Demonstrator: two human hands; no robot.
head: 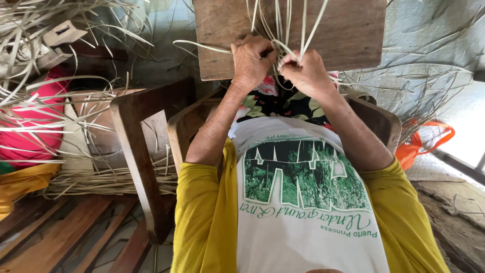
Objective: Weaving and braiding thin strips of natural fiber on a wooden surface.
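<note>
My left hand [251, 60] and my right hand [305, 72] meet at the near edge of a brown wooden board [348, 35] that rests over my lap. Both hands pinch thin pale palm-leaf strips [283, 20] that fan out across the board away from me. The fingers of both hands are closed on the strips where they cross, between the two hands. My sleeves are yellow and my shirt is white with a green print.
Wooden chair arms [136, 146] stand at my left and around my lap. Piles of loose dried leaf strips [45, 101] lie at the left over a pink bundle [30, 126]. An orange plastic bag [427, 141] sits at the right. Wooden slats [65, 232] cover the floor at lower left.
</note>
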